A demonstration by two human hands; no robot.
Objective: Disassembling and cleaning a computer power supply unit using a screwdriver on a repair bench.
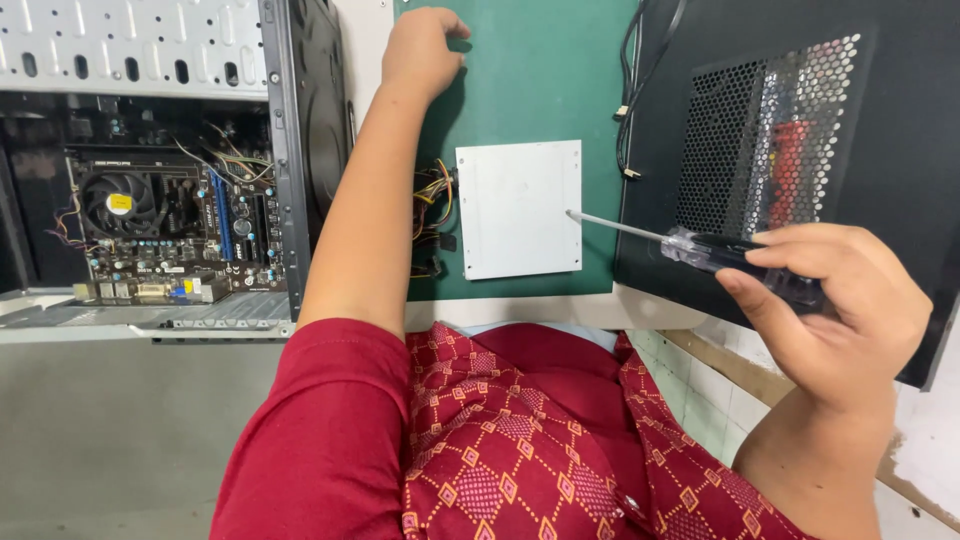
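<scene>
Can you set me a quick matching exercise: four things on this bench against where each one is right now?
Things:
1. screwdriver
2. grey metal plate
3. left hand
4. motherboard

Places:
A. inside the open computer case
B. lying flat on the green mat
C. gripped in the right hand
D. at the far end of the green mat

Pairs: 1-C, 2-B, 3-D, 4-A

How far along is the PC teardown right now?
Done: the black side panel is off and the case lies open, motherboard exposed. In hand: the right hand grips a screwdriver beside the white metal box; the left hand rests on the green mat. Left: the motherboard sits in place.
</scene>
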